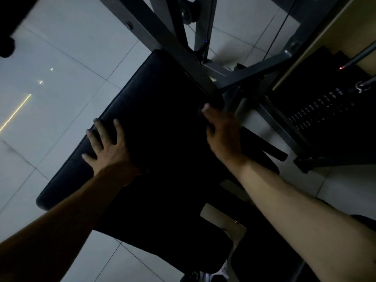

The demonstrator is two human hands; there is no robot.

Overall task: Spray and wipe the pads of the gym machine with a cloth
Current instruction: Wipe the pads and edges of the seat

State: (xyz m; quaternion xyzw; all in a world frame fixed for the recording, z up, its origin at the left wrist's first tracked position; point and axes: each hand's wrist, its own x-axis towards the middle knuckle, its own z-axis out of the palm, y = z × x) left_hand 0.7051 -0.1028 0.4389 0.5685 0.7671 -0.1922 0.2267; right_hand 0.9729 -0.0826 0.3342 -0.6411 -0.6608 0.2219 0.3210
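Your left hand (107,147) lies flat on the black pad (162,119), fingers spread wide. Your right hand (222,133) touches its other edge; whether those fingers hold anything cannot be told.

both hands, left hand (105,143) and right hand (221,131), rest spread flat on the dark back pad (158,119).

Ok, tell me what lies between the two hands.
Head view: only the bare dark surface of the pad shows between the left hand and the right hand.
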